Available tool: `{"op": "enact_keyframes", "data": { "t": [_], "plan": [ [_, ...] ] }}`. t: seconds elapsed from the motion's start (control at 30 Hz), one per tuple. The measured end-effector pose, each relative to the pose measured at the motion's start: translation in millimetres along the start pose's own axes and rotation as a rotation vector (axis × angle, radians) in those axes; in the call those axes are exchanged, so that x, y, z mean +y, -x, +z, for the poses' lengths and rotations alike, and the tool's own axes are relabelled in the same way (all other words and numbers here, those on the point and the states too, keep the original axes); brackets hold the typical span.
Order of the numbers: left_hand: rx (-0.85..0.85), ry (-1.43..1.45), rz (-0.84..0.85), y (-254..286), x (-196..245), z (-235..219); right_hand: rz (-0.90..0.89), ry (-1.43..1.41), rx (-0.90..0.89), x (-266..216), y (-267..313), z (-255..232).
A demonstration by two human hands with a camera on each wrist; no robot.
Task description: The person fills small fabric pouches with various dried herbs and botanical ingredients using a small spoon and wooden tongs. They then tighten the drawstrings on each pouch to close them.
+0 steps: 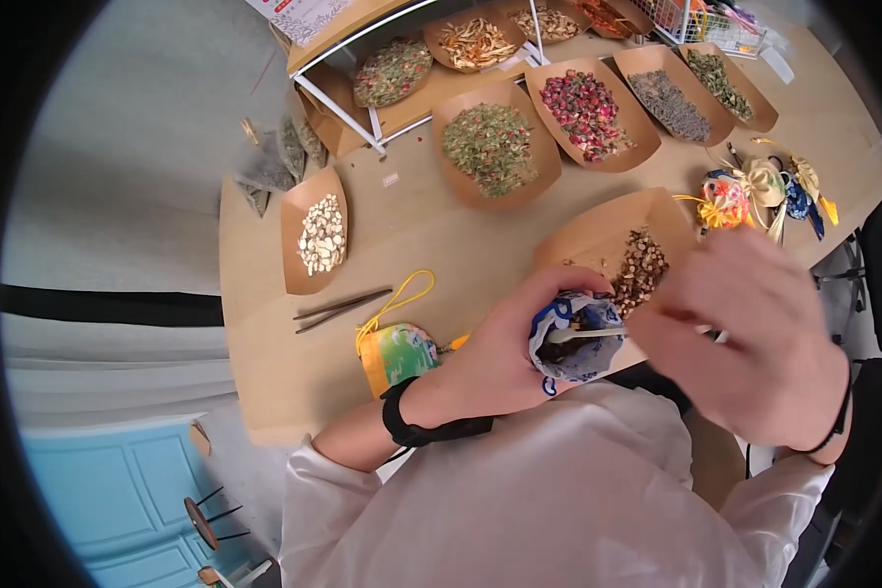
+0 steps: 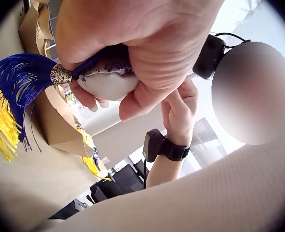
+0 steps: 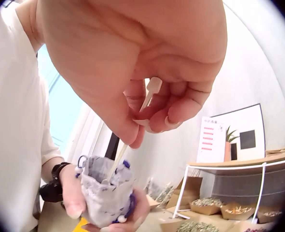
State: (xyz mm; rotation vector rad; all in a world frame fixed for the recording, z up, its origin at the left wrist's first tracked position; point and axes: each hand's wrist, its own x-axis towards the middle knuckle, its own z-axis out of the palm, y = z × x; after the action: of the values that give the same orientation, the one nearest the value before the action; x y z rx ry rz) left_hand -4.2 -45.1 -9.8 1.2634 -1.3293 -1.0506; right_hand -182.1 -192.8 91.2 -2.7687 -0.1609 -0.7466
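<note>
My left hand (image 1: 485,348) grips a small white-and-blue drawstring pouch (image 1: 576,367) around its sides, mouth up, with dark dried bits inside. A blue tassel (image 2: 26,79) with a patterned metal bead hangs from the pouch's bottom in the left wrist view. Thumb and fingers of my right hand (image 1: 755,333) pinch a thin pale spoon (image 3: 147,101) by its handle. The spoon slants down through the pouch mouth, its scoop lying among the bits. Just behind the pouch is a paper tray (image 1: 578,230) of brown chopped herb pieces, partly covered by my hands.
Paper trays of dried herbs (image 1: 490,147), rosebuds (image 1: 586,113) and white pieces (image 1: 321,235) stand around the table. Dark tweezers (image 1: 343,309) and a green-and-yellow pouch (image 1: 402,355) lie left of my left hand. Several colourful pouches (image 1: 762,186) lie at right, and a white-framed shelf (image 1: 392,118) stands behind.
</note>
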Motion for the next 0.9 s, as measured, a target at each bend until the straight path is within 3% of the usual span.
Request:
{"op": "enact_keyframes", "data": {
  "t": [0.13,0.2,0.33,0.37,0.5,0.6,0.7,0.83,0.9],
  "plan": [
    [0.012,-0.001,0.002,2.0,2.2,2.5,0.116,-0.052,0.003,-3.1,2.6,3.5],
    [0.003,-0.053,0.04,-2.4,7.2,4.0,-0.003,-0.022,0.002,-1.1,1.0,14.7],
    [0.011,-0.045,0.1,-2.1,-6.1,2.1,0.162,0.023,0.02,-2.6,0.1,-15.6],
    [0.009,-0.068,0.107,-0.9,-6.5,0.4,0.142,0.127,0.019,-6.1,2.1,-20.2],
    [0.043,-0.071,0.099,-3.4,-3.7,5.9,0.003,0.073,0.016,-0.1,8.7,10.8],
    [0.037,-0.144,0.182,-5.8,-4.3,3.8,0.052,0.046,0.057,-2.1,7.9,4.0],
    [0.066,-0.118,0.212,-6.0,-5.4,5.1,0.047,0.089,-0.015,-3.9,7.3,-14.2],
    [0.054,-0.095,0.202,-6.8,-2.4,7.0,0.028,0.045,0.014,-9.7,7.6,8.4],
    [0.035,-0.015,0.114,-4.8,-3.9,5.6,0.01,0.071,0.06,-8.8,5.7,4.2]
  ]
}}
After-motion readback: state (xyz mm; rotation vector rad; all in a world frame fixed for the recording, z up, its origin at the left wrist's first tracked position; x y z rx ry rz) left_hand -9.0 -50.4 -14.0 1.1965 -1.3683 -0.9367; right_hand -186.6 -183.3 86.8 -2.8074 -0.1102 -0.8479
